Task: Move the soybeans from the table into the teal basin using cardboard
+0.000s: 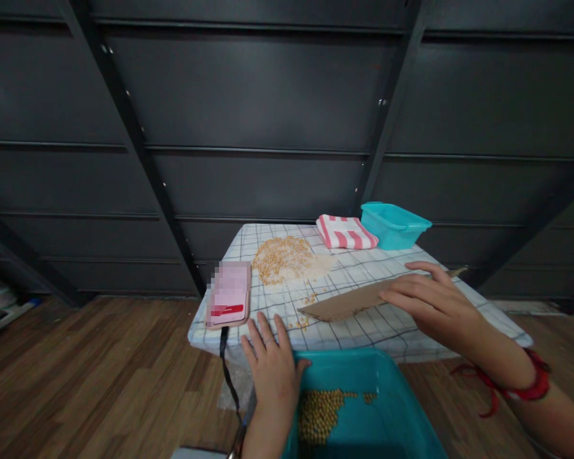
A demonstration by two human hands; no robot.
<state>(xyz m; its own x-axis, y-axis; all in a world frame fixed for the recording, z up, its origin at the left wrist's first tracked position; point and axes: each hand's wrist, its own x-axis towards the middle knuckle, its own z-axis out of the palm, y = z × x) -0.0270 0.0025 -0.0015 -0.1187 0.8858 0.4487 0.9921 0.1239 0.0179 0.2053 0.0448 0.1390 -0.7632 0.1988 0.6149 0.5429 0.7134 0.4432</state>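
Note:
My right hand (430,303) grips a flat piece of brown cardboard (347,304), its long edge slanting down to the tablecloth. A few loose yellow grains (300,322) lie by the cardboard's left tip. My left hand (273,366) is open, fingers spread at the table's front edge, its thumb by the rim of a large teal tub (387,366). Inside that tub is a heap of greenish-brown grains or beans (319,411). Farther back on the cloth, a pile of yellow grains (280,255) is mixed with pale, finer stuff.
A phone (232,290) in a pink case lies at the table's left, a black strap (227,370) hanging down. At the back right are a folded red-and-white striped cloth (344,233) and a small teal basket (395,226). A dark panelled wall (258,95) stands behind the checked tablecloth (363,271).

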